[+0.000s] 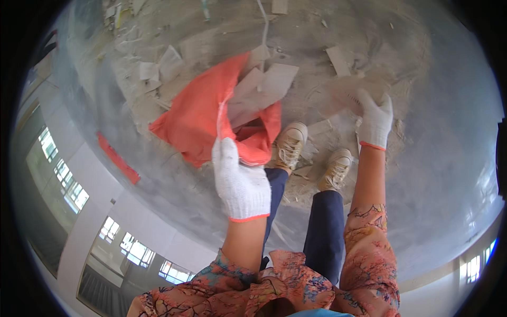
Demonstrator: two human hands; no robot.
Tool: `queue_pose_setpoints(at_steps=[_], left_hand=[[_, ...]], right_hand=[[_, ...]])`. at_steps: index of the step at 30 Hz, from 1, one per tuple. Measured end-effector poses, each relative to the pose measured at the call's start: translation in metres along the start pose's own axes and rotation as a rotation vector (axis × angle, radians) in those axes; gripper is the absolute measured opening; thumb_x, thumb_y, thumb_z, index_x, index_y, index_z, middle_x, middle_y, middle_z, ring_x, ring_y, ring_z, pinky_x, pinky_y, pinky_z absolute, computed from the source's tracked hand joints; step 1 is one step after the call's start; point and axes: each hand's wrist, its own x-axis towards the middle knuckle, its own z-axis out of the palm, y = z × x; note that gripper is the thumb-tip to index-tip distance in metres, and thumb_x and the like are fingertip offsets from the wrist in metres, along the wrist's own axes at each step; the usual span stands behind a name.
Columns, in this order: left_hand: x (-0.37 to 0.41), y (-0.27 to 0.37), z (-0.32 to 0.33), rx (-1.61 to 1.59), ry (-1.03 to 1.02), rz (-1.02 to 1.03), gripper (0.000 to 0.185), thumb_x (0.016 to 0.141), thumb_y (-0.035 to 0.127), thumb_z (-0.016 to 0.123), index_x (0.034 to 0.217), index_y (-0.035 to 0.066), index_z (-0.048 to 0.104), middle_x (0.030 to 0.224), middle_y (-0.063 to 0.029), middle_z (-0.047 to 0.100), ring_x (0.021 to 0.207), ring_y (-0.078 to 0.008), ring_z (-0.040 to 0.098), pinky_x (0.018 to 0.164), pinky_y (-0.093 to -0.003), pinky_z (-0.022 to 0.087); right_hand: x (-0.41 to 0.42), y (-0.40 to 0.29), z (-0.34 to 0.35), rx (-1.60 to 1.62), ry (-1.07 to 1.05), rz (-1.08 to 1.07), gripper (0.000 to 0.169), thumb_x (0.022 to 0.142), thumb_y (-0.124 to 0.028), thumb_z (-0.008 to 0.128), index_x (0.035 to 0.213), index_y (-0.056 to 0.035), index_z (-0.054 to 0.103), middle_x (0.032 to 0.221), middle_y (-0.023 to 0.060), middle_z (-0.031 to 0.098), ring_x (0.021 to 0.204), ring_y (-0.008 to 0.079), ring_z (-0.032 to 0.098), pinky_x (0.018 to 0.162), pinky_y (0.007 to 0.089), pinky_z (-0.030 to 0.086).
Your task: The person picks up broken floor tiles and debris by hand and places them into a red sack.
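My left hand [241, 182], in a white knitted glove with an orange cuff, grips the rim of a red woven sack [194, 115]. The sack's mouth gapes toward the right, and pale flat board pieces [273, 85] show at its opening; whether they lie wholly inside I cannot tell. To the right, my right hand [374, 117] wears a matching glove. It holds a flat, brownish piece [340, 93] that is blurred, so its material is unclear. That piece is apart from the sack, over the littered floor.
Broken pale boards [148, 71], dust and scraps lie over the concrete floor [443, 138]. A thin pale strip [264, 27] lies beyond the sack. My shoes [291, 144] stand among debris close to the sack. Farther left lies a red strip [119, 158].
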Motion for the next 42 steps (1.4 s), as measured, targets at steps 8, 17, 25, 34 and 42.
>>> queue_pose_setpoints(at_steps=[8, 17, 25, 34, 42], left_hand=[[0.0, -0.002, 0.02, 0.005, 0.026, 0.014, 0.041, 0.101, 0.023, 0.055, 0.134, -0.001, 0.047, 0.13, -0.0148, 0.052, 0.12, -0.0259, 0.053, 0.101, -0.0391, 0.045], [0.003, 0.011, -0.005, 0.008, 0.133, 0.157, 0.043, 0.1, 0.018, 0.057, 0.136, -0.004, 0.046, 0.134, -0.016, 0.052, 0.124, -0.0259, 0.051, 0.107, -0.0431, 0.042], [0.01, 0.042, -0.019, -0.341, 0.115, -0.225, 0.043, 0.104, 0.026, 0.045, 0.138, 0.0, 0.048, 0.143, -0.0152, 0.05, 0.132, -0.0358, 0.046, 0.113, -0.0583, 0.035], [-0.052, 0.173, -0.044, -0.243, 0.144, -0.077, 0.035, 0.1, 0.023, 0.048, 0.126, 0.001, 0.06, 0.129, -0.0143, 0.063, 0.121, -0.0329, 0.057, 0.106, -0.0523, 0.044], [-0.157, 0.316, -0.057, -0.303, 0.056, 0.046, 0.038, 0.099, 0.023, 0.048, 0.121, -0.005, 0.061, 0.125, -0.0198, 0.064, 0.116, -0.0343, 0.062, 0.104, -0.0464, 0.046]], right_hand=[[-0.115, 0.047, 0.147, -0.031, -0.568, 0.362, 0.05, 0.079, -0.033, 0.077, 0.11, 0.0025, 0.062, 0.094, 0.0137, 0.068, 0.088, 0.0243, 0.064, 0.081, 0.038, 0.052], [-0.102, 0.091, 0.134, -0.745, -0.592, 0.18, 0.053, 0.078, -0.044, 0.07, 0.112, -0.0023, 0.067, 0.097, 0.0234, 0.069, 0.095, 0.0399, 0.068, 0.09, 0.0436, 0.053], [-0.08, 0.147, 0.113, -1.102, -0.941, -0.43, 0.02, 0.089, -0.018, 0.059, 0.085, -0.0004, 0.067, 0.074, 0.0161, 0.068, 0.069, 0.0265, 0.07, 0.06, 0.0409, 0.057], [-0.224, -0.018, 0.05, 0.158, -0.681, 1.088, 0.015, 0.097, -0.022, 0.055, 0.105, -0.0105, 0.06, 0.074, 0.0062, 0.062, 0.055, 0.0221, 0.06, 0.05, 0.0378, 0.053], [-0.343, -0.16, -0.006, 0.391, -1.024, 1.025, 0.015, 0.099, -0.019, 0.054, 0.106, -0.0066, 0.058, 0.082, 0.0141, 0.067, 0.064, 0.0289, 0.066, 0.058, 0.0422, 0.056]])
